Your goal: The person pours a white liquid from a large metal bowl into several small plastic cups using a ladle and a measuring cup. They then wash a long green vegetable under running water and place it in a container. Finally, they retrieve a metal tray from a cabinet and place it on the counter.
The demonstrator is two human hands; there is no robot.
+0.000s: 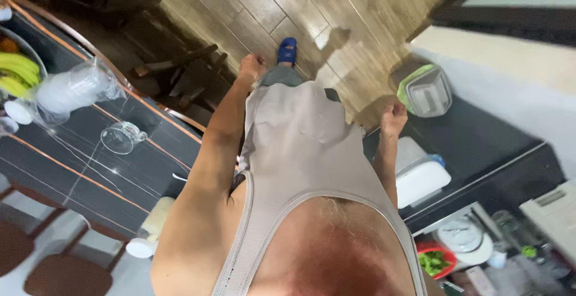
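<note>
Person standing between two dark counters, both hands empty and clenched.

The wooden floor (336,8) fills the upper view. Taking the person's grey vest (300,146) as the landmark: the dark striped counter (78,164) lies on the image-left of it, a second dark counter (480,140) on the image-right. On the striped counter, well apart from the vest, sit a clear bag of white cups (75,86), bananas (18,71) and an overturned glass mug (122,137). On the other counter, near the vest, stands a white lidded box (420,176); above it, a green-edged clear container (427,90). The left hand (252,67) hangs at the vest's upper left edge, fingers curled into a fist, holding nothing. The right hand (394,116) hangs at the vest's right edge, just beside the clear container, fingers likewise closed, empty.
</note>
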